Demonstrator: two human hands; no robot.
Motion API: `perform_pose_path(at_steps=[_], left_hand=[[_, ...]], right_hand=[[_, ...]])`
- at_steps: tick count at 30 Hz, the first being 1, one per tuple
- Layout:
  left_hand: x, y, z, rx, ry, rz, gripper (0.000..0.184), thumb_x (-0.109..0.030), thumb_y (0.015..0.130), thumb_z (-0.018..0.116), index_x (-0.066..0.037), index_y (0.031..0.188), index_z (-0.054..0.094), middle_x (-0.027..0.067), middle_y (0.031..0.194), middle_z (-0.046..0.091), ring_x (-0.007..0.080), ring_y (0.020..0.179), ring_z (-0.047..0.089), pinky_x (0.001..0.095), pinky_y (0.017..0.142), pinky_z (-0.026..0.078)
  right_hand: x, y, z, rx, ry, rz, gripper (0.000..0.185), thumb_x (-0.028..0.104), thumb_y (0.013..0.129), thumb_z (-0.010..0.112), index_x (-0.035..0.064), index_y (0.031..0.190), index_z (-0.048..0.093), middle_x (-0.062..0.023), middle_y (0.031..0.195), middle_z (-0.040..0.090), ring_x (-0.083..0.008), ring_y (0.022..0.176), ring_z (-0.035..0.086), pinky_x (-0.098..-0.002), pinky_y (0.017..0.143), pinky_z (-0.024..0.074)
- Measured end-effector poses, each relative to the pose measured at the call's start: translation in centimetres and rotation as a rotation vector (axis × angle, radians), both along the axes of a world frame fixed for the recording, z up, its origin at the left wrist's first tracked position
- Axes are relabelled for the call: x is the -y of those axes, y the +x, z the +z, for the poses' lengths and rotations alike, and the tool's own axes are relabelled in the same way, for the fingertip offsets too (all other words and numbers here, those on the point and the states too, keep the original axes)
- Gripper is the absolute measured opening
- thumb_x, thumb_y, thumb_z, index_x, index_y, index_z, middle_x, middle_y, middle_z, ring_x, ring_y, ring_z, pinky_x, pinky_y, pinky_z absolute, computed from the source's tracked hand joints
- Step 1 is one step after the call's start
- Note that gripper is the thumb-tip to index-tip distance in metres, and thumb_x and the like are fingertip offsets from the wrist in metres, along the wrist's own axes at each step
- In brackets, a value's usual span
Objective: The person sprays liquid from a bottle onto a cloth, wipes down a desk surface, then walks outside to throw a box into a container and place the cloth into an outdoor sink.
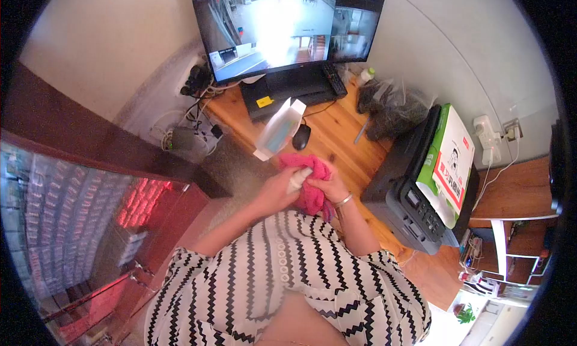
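Both hands (336, 187): pink cloth (312, 199), white object (299, 179) | clear bag (401, 94): dark contents (384, 125)

A crumpled pink cloth (313, 197) touches a small, tilted whitish object (299, 179).

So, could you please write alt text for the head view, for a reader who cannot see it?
A person's left hand holds a small white object and their right hand a pink cloth, close together near a wooden desk. Beyond are a white box, black mouse and lit monitor; a printer stands to the right.
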State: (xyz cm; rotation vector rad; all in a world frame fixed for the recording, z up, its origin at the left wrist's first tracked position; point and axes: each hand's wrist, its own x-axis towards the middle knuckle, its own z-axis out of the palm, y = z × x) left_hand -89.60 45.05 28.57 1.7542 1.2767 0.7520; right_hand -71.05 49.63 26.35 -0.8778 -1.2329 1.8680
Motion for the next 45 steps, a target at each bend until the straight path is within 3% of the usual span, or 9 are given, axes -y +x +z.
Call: perform_pose_path(at_steps=[6, 12, 15, 22, 26, 29, 33, 36, 45], left_hand=[[-0.7, 0.1, 0.9, -0.341, 0.069, -0.008, 0.048, -0.013, 0.077, 0.061, -0.005, 0.119, 0.039, 0.0218, 0.111, 0.053, 0.041, 0.1, 0.054, 0.046, 0.082, 0.045], [-0.9, -0.5, 1.7, -0.121, -0.147, -0.029, 0.054, -0.014, 0.077, 0.061, -0.006, 0.12, 0.031, 0.0219, 0.106, 0.053, 0.0399, 0.097, 0.055, 0.0443, 0.081, 0.045], [-0.9, -0.3, 0.5, 0.085, -0.136, -0.053, 0.055, -0.014, 0.076, 0.062, -0.006, 0.12, 0.03, 0.0202, 0.107, 0.05, 0.035, 0.1, 0.054, 0.0409, 0.085, 0.043], [-1.0, 0.9, -1.0, 0.273, -0.043, 0.195, 0.06, -0.012, 0.075, 0.065, -0.002, 0.121, 0.028, 0.0153, 0.116, 0.041, 0.0295, 0.114, 0.042, 0.0366, 0.096, 0.034], [-1.0, 1.5, -0.9, 0.176, -0.002, 0.256, 0.063, -0.013, 0.075, 0.066, -0.003, 0.125, 0.028, 0.0176, 0.117, 0.043, 0.0334, 0.112, 0.045, 0.0387, 0.095, 0.036], [-1.5, 2.3, -0.3, 0.166, 0.199, 0.287, 0.068, -0.02, 0.072, 0.07, -0.004, 0.125, 0.032, 0.0222, 0.117, 0.049, 0.0378, 0.108, 0.051, 0.0419, 0.09, 0.041], [-1.2, 1.8, -0.8, 0.127, 0.01, 0.309, 0.066, -0.023, 0.072, 0.07, -0.006, 0.124, 0.034, 0.0221, 0.114, 0.051, 0.0373, 0.106, 0.053, 0.0432, 0.088, 0.043], [-1.0, 1.6, -0.9, 0.158, -0.024, 0.252, 0.06, -0.023, 0.073, 0.069, -0.006, 0.12, 0.036, 0.0213, 0.111, 0.053, 0.0366, 0.104, 0.054, 0.043, 0.086, 0.043], [-0.9, 1.7, -0.4, 0.308, -0.087, 0.142, 0.05, -0.015, 0.071, 0.069, -0.005, 0.111, 0.041, 0.0141, 0.106, 0.049, 0.0276, 0.103, 0.05, 0.0367, 0.089, 0.039]], right_hand=[[0.4, -2.6, 2.3, 0.374, 0.072, -0.133, 0.056, 0.006, 0.073, 0.07, 0.006, 0.125, 0.047, -0.0046, 0.115, 0.057, -0.0158, 0.106, 0.053, -0.0325, 0.095, 0.0423], [0.7, -2.3, 2.3, 0.037, 0.019, -0.125, 0.057, 0.008, 0.074, 0.069, 0.0056, 0.126, 0.045, -0.0063, 0.118, 0.055, -0.0174, 0.108, 0.052, -0.0318, 0.095, 0.0416], [-0.1, -0.8, 0.5, 0.139, 0.14, -0.039, 0.058, 0.015, 0.077, 0.067, 0.0057, 0.129, 0.042, -0.007, 0.121, 0.053, -0.0183, 0.111, 0.051, -0.033, 0.096, 0.0404], [0.1, -0.2, 0.2, -0.542, -0.172, -0.313, 0.058, 0.038, 0.088, 0.049, 0.0049, 0.134, 0.034, -0.0115, 0.129, 0.046, -0.0241, 0.119, 0.044, -0.0381, 0.103, 0.0319], [1.2, -2.0, 1.9, 0.248, 0.213, -0.26, 0.039, 0.021, 0.086, 0.049, 0.0004, 0.119, 0.042, -0.012, 0.117, 0.047, -0.0232, 0.112, 0.045, -0.0344, 0.099, 0.0324], [1.0, -3.9, 0.9, 0.273, 0.187, -0.371, 0.03, 0.014, 0.084, 0.05, 0.0013, 0.11, 0.043, -0.0096, 0.11, 0.046, -0.0213, 0.11, 0.044, -0.0333, 0.098, 0.0324], [0.8, -4.4, 1.3, 0.105, 0.116, -0.328, 0.033, 0.007, 0.077, 0.055, 0.0046, 0.107, 0.041, -0.0025, 0.102, 0.047, -0.013, 0.1, 0.046, -0.0265, 0.089, 0.038], [0.6, -3.0, 1.4, -0.113, 0.008, -0.15, 0.046, 0.012, 0.073, 0.058, 0.0068, 0.116, 0.044, -0.009, 0.113, 0.049, -0.0217, 0.107, 0.05, -0.0343, 0.094, 0.0421], [0.9, -1.7, -3.1, -0.52, -0.59, -0.238, 0.041, 0.034, 0.094, 0.04, 0.0056, 0.124, 0.044, -0.0101, 0.119, 0.052, -0.0258, 0.108, 0.052, -0.0391, 0.096, 0.0416]])
